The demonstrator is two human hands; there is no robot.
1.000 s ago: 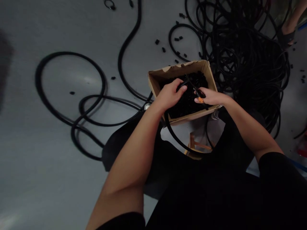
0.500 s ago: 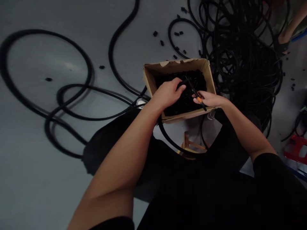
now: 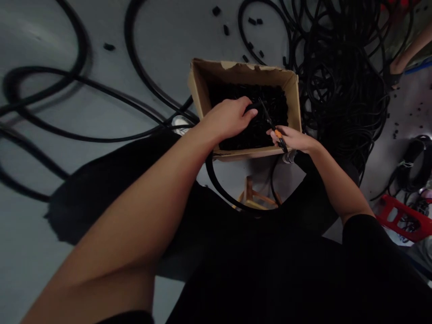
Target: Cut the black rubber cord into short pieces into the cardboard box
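"Black rubber, I'd judge, that hose (image 3: 213, 179); where is it gripped?"

"Near its end, over the cardboard box (image 3: 294, 101); the left hand (image 3: 232, 118) is closed round it, thumb on the near side, fingers curled over the far side; a length runs below the wrist and bows toward the near side, between the person's legs."

"Heavy or light?"

"Light at the end, probably, though a long run would drag; its smooth, even bend suggests something springy, bendable yet apt to twist back; hardly fragile, perhaps a little slippery; I'd hold it close behind the end, where it can't whip about."

"And the right hand (image 3: 292, 137)?"

"Wrapped round a slim dark tool (image 3: 278, 133) with an orange section, fingers partly closed; the tool slants far and left, its tip close to the hose end; whether they touch, I can't tell."

"What's underneath?"

"Small black pieces (image 3: 241, 141) filling the box's floor; beyond, at the far right, a tangled pile (image 3: 347, 85) of similar black tubing; looser loops (image 3: 84, 81) lie on the left."
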